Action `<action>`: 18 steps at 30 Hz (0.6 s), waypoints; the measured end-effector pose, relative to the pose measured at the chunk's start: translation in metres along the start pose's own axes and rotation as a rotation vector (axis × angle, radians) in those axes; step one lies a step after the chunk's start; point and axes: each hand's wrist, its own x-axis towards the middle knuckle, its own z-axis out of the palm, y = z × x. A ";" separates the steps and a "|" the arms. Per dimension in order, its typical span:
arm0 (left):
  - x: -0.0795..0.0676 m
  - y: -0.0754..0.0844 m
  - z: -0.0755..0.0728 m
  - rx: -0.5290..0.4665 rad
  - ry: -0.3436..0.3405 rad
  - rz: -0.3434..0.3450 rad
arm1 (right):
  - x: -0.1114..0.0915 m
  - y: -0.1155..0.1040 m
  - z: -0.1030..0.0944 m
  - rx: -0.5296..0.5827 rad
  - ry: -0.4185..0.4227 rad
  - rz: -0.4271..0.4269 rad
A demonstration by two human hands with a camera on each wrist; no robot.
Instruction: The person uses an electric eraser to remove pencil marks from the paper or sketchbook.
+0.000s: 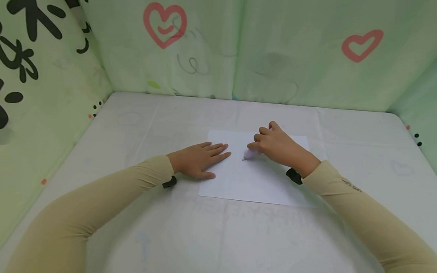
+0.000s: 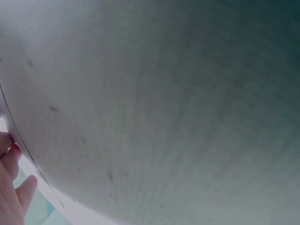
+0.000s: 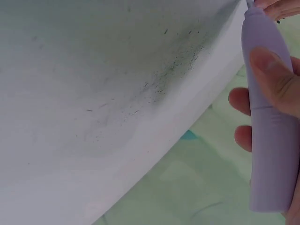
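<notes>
A white sheet of paper [image 1: 239,184] lies on the white-covered table. My left hand [image 1: 199,159] rests flat near the paper's left edge, its fingers straight and spread onto the sheet. Over the middle of the paper, my right hand [image 1: 279,145] grips a thick lavender pen-shaped tool [image 3: 274,154]. Its thin tip points down and left, close to the sheet; whether it touches cannot be told. The thumb [image 3: 276,82] lies along the tool's body in the right wrist view, with fingertips curled round the other side. Only part of the left hand [image 2: 11,187] shows in the left wrist view.
The white table [image 1: 164,236] extends around the paper. Pale green curtains [image 1: 291,47] with red hearts and black marks stand behind it and at both sides. Dark specks [image 3: 161,84] and a grey smudge show on the white surface in the right wrist view.
</notes>
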 end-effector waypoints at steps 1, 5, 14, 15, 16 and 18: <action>-0.001 0.000 0.000 -0.005 0.001 0.002 | 0.000 0.000 0.000 -0.002 0.001 0.001; -0.001 0.000 -0.001 -0.004 0.003 0.004 | 0.001 0.000 0.000 0.002 0.002 -0.002; 0.000 -0.001 0.002 0.006 -0.005 -0.007 | -0.001 0.001 0.000 -0.005 0.005 0.003; 0.000 -0.001 0.002 0.005 -0.004 -0.006 | -0.002 0.001 0.000 -0.005 0.003 0.006; 0.000 -0.002 0.002 0.004 -0.004 -0.005 | -0.002 0.001 0.001 0.001 0.000 0.005; 0.001 -0.001 0.002 0.005 -0.005 -0.005 | -0.002 0.001 0.001 0.001 -0.008 0.006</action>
